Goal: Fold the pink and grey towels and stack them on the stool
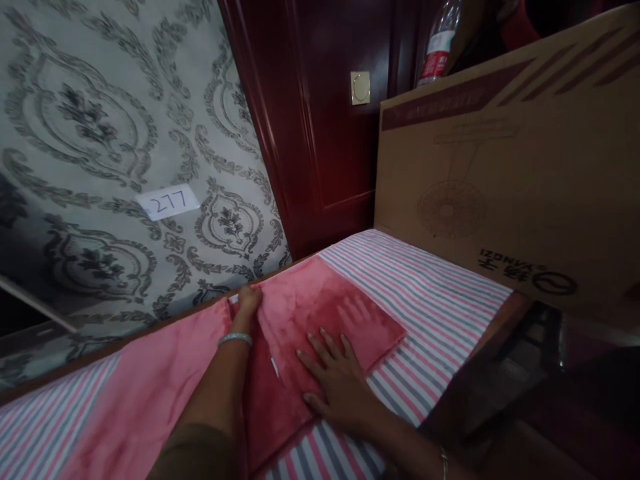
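Observation:
A plush pink-red cloth (305,300) lies partly folded across a striped sheet (400,267). My left hand (249,300) is closed at the cloth's far edge, by the fold line; its fingertips are hidden, and it seems to grip that edge. Flat on the folded part, with fingers spread, rests my right hand (335,383). A paler handprint shows in the pile just beyond it. A small white tag (275,367) sticks out along the fold. To the left, more of the same pink cloth (150,373) spreads over the stripes.
Behind the sheet's right end stands a large cardboard box (450,160), with a plastic bottle (437,50) near its top edge. Patterned wallpaper (100,100) carries a paper marked 277 (170,201). A dark red door panel (330,147) rises at the back.

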`<state>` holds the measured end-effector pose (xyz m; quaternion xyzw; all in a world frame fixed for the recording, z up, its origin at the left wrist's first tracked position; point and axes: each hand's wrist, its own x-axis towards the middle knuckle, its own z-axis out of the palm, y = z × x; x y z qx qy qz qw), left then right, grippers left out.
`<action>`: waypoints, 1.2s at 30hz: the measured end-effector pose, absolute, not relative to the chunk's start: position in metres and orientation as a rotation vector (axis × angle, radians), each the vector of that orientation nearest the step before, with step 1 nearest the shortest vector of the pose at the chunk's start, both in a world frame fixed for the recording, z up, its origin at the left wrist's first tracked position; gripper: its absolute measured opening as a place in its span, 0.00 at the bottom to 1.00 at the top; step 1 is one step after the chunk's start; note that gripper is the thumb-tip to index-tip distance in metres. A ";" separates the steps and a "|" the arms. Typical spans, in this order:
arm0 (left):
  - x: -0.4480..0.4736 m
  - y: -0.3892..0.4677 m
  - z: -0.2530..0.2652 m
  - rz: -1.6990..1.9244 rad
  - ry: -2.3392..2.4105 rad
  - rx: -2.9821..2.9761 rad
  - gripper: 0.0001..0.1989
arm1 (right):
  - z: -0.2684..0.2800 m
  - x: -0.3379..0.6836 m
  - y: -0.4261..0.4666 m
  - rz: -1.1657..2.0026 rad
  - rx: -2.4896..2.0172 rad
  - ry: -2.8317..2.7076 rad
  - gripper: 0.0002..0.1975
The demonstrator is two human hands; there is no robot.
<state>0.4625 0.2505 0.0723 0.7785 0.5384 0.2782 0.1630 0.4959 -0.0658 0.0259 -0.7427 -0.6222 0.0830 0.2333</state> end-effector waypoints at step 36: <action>0.580 0.192 0.034 0.066 0.689 3.084 0.29 | 0.026 0.605 -0.009 0.078 -2.374 -1.380 0.34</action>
